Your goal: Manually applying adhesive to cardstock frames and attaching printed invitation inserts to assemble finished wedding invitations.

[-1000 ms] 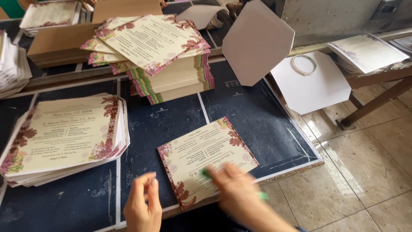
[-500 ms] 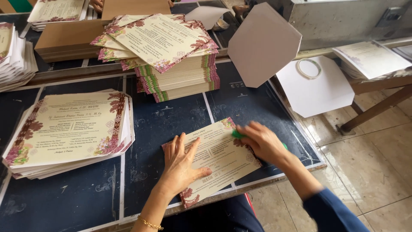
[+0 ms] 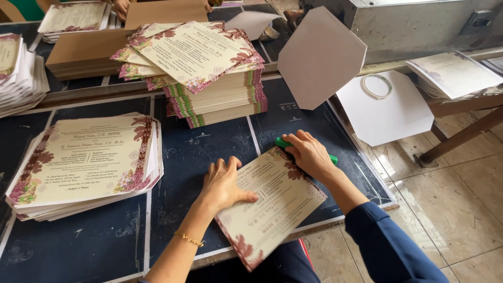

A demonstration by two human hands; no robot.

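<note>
Left hand (image 3: 224,183), fingers spread flat, pins 1 card (image 3: 272,207) at the table's (image 3: 94,246) near edge so it cannot slide; my right hand (image 3: 309,154), closed on a green tool (image 3: 283,142), presses the card's far edge.

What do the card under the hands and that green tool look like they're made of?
Card: seemingly stiff matte paper stock, printed with floral borders; it lies flat and crisp-edged. Green tool under the right hand: probably smooth plastic, uniform bright colour; mostly hidden.

Two hands counted: left hand (image 3: 222,184), right hand (image 3: 309,153). One loose floral card (image 3: 272,204). One green tool (image 3: 283,142). Two white hexagonal boards (image 3: 320,56) (image 3: 385,107). One ring (image 3: 376,86).
</note>
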